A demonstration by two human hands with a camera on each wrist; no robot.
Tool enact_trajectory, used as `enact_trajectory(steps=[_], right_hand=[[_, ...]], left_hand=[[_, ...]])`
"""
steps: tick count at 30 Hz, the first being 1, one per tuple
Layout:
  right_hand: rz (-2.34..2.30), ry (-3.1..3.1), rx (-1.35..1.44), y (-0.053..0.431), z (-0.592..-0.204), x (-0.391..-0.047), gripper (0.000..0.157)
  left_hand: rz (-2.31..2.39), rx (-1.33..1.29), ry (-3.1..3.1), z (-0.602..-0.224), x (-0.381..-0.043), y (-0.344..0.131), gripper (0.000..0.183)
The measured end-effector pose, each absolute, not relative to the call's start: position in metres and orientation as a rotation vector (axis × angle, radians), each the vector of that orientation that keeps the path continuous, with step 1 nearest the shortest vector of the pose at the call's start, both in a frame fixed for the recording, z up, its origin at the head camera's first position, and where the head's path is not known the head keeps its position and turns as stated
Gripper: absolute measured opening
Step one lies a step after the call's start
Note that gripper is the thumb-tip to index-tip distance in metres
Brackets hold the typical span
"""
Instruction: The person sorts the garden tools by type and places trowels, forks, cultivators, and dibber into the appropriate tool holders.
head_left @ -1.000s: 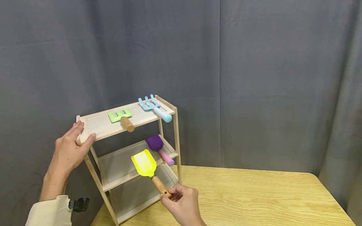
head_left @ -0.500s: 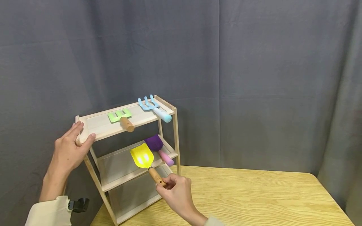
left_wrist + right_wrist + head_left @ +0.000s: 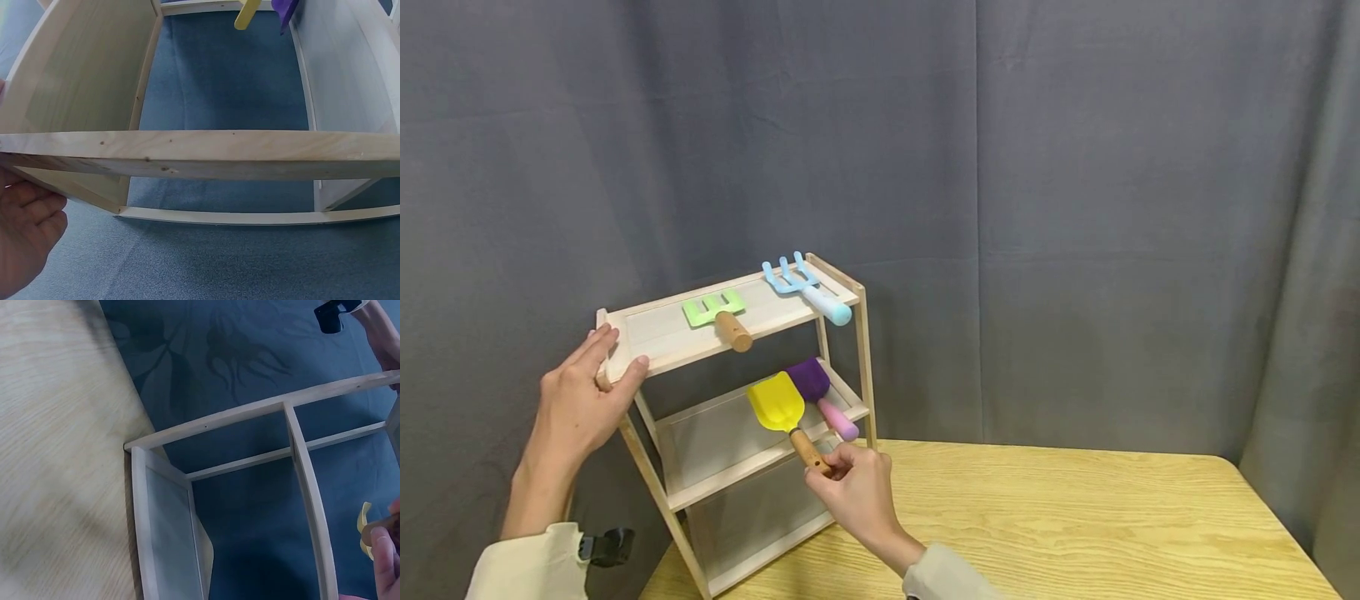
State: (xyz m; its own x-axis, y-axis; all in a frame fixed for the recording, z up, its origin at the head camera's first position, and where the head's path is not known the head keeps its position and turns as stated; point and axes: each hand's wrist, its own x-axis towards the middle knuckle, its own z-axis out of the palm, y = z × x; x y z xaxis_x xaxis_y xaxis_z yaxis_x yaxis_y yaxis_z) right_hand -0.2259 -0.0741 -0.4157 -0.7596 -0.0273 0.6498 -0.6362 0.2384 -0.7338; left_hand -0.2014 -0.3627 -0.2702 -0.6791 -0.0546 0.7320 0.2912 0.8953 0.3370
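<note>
In the head view my right hand pinches the end of the wooden handle of a yellow toy shovel. Its scoop is over the middle tier of a small wooden shelf, left of a purple shovel with a pink handle; contact with the tier cannot be told. My left hand holds the shelf's top left corner, thumb at the front edge. Some of its fingers curl below the top board in the left wrist view. On the top tier lie a green fork and a blue fork.
The shelf stands at the left of a wooden table, its lowest tier below the shovels. A grey curtain hangs behind. A black strap device sits at my left sleeve.
My right hand has moved up and left with the yellow shovel, bringing its scoop farther over the middle tier beside the purple one. My left hand keeps its place on the shelf corner.
</note>
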Motion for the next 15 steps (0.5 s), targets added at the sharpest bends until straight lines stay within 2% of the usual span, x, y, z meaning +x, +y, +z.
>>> enact_trajectory(steps=[15], right_hand=[[1.476, -1.998, 0.606, -0.099, -0.417, -0.241, 0.006]], left_hand=[[-0.532, -0.164, -2.268, -0.271, -0.202, -0.365, 0.060]])
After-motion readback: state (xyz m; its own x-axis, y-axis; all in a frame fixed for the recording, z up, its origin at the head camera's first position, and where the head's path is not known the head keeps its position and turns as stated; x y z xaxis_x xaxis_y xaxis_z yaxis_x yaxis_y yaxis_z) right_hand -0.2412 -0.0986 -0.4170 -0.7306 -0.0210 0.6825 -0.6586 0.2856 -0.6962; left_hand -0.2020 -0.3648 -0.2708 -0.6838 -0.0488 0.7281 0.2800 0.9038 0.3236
